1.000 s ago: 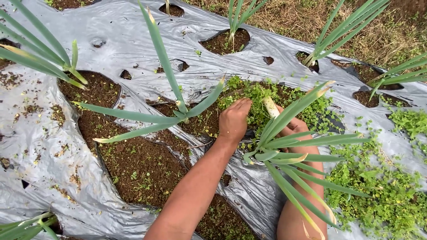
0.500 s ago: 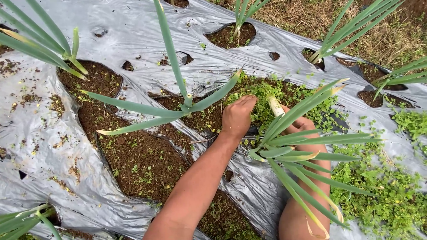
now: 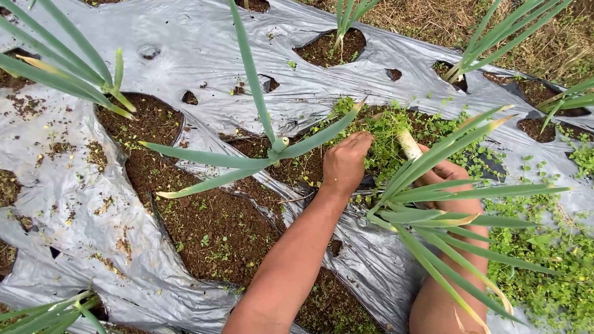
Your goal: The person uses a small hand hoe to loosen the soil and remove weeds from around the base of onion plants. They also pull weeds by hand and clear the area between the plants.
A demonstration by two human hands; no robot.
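My left hand reaches forward from the bottom centre, and its curled fingers press down into a patch of small green weeds growing in a soil opening. My right hand lies just to the right, beside a thick white stalk that stands out of the weeds. A green onion plant fans long leaves over that hand and forearm and hides its grip. Another onion plant stands just left of my left hand.
Silver plastic mulch covers the bed, cut with holes showing dark soil. More onion plants stand at far left, top centre and top right. Thick weeds spread at right, dry grass behind.
The whole scene has slid a little right and down in view as my head moved. Both hands stay at the same spot in the weeds.
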